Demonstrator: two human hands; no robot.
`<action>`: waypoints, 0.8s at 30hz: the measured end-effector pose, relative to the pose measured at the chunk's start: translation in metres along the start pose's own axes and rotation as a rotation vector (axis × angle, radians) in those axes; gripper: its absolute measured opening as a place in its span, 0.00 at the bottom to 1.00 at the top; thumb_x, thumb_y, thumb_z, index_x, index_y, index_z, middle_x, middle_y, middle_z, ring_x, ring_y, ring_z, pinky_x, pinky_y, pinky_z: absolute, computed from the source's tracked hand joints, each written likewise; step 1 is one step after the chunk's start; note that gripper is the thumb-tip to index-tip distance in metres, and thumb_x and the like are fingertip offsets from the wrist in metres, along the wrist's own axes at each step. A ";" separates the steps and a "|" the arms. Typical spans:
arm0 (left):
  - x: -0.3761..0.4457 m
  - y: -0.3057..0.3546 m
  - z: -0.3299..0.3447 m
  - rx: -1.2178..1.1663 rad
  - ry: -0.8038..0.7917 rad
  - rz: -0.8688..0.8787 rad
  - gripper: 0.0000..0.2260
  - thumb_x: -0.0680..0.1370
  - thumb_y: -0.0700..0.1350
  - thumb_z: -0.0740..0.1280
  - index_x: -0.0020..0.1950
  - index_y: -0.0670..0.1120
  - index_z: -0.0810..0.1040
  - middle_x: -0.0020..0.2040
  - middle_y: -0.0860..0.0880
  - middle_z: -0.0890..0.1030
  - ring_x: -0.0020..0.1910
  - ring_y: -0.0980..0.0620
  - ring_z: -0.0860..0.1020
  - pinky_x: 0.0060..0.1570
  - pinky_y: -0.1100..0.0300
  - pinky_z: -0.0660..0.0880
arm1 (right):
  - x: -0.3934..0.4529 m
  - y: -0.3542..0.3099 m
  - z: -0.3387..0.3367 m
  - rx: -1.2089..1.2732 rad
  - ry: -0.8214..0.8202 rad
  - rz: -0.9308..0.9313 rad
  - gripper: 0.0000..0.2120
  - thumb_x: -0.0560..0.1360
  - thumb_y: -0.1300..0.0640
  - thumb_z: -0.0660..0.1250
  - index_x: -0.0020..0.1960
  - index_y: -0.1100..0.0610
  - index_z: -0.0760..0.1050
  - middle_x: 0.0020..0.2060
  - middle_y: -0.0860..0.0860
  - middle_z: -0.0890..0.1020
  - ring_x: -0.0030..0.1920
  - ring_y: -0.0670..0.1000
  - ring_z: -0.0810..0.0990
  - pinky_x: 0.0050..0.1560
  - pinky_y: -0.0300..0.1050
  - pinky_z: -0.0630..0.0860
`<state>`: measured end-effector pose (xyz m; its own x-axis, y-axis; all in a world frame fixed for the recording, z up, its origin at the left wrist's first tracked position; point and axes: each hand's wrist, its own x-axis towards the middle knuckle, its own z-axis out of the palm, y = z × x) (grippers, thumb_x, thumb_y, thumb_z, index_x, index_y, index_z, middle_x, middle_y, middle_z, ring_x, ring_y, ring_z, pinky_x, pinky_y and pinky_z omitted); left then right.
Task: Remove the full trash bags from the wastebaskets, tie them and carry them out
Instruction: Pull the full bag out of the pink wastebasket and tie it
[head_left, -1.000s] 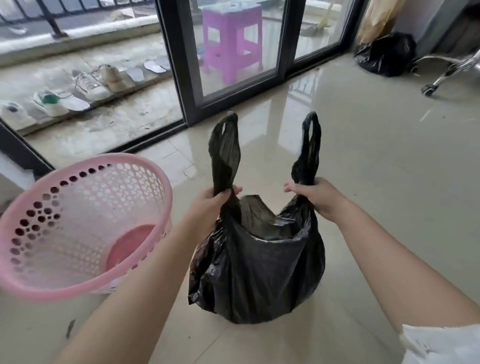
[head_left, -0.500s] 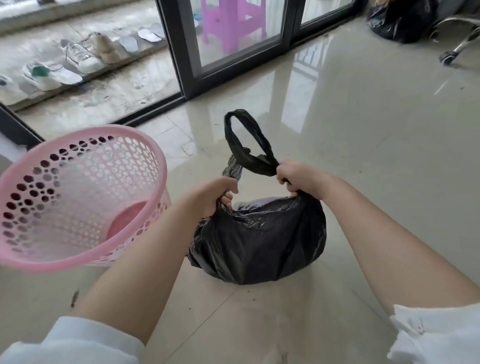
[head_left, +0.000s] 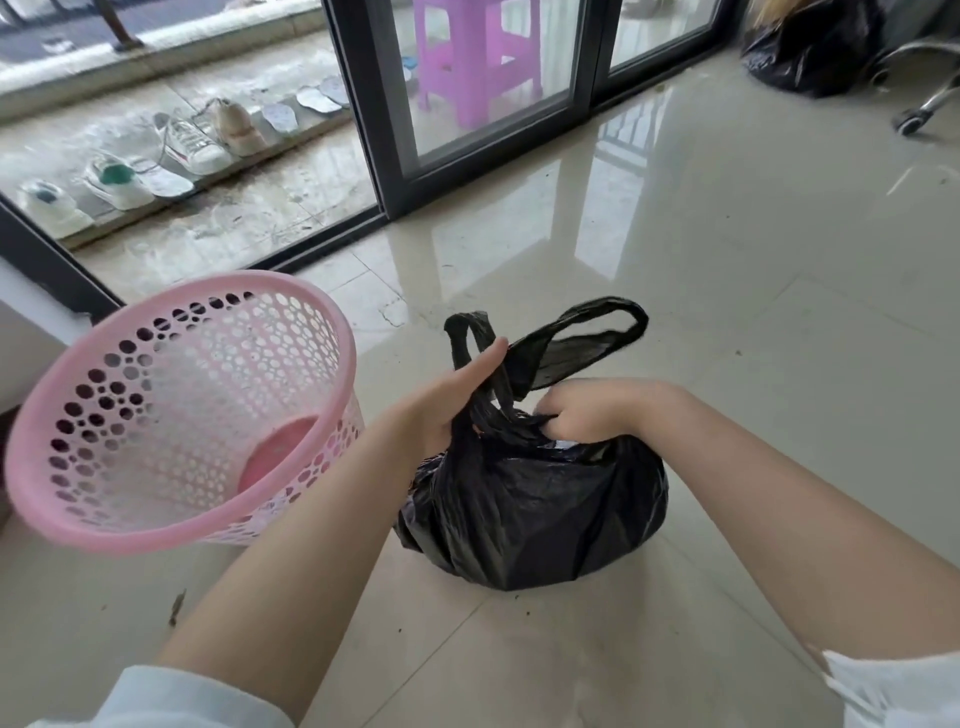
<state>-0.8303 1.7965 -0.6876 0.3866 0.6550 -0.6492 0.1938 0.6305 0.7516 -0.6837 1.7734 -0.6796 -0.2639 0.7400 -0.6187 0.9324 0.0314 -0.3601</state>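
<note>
The black trash bag (head_left: 535, 509) sits on the shiny floor (head_left: 753, 291), out of the pink wastebasket (head_left: 171, 415). The basket stands empty just beside the bag, on its left, tipped so its open mouth faces the camera. That is why the bag can be tied now: it is free, and the floor holds its weight, so both hands are free to work on the handles.

The left hand (head_left: 457, 400) grips one handle strap near the bag's neck, with the thumb lying flat along it. It pulls the strap up to keep it tight. The right hand (head_left: 597, 410) is closed on the bunched plastic at the top of the bag, fingers tucked in (what the fingertips are doing is hidden). The other handle loop (head_left: 587, 332) sticks out above that hand and crosses the first strap. It looks like the start of a knot, not yet pulled snug.

Another black bag (head_left: 815, 47) lies far off by the far right corner of the floor, near a chair leg (head_left: 930, 98).
</note>
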 end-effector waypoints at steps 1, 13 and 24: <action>0.000 0.000 0.001 -0.044 0.007 0.027 0.16 0.77 0.56 0.60 0.41 0.45 0.77 0.30 0.51 0.81 0.32 0.54 0.79 0.39 0.62 0.74 | -0.001 0.001 0.000 0.008 -0.021 0.009 0.14 0.75 0.61 0.55 0.56 0.65 0.74 0.55 0.60 0.79 0.57 0.59 0.76 0.58 0.50 0.71; -0.010 0.001 0.001 0.466 0.010 0.088 0.10 0.78 0.43 0.65 0.36 0.46 0.71 0.30 0.51 0.74 0.24 0.59 0.72 0.33 0.65 0.67 | -0.010 0.036 -0.013 0.459 0.020 0.010 0.04 0.72 0.65 0.63 0.39 0.63 0.74 0.34 0.56 0.74 0.35 0.54 0.73 0.40 0.47 0.72; 0.008 0.006 0.001 0.329 0.482 0.594 0.20 0.72 0.29 0.66 0.32 0.51 0.66 0.31 0.50 0.74 0.29 0.56 0.75 0.34 0.63 0.72 | -0.011 0.045 -0.021 1.007 -0.141 -0.257 0.09 0.65 0.63 0.63 0.46 0.57 0.74 0.28 0.49 0.82 0.28 0.46 0.80 0.34 0.38 0.79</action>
<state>-0.8244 1.8053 -0.6882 0.0935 0.9940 -0.0566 0.3617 0.0190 0.9321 -0.6339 1.7807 -0.6749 -0.5115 0.7036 -0.4933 0.2248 -0.4445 -0.8671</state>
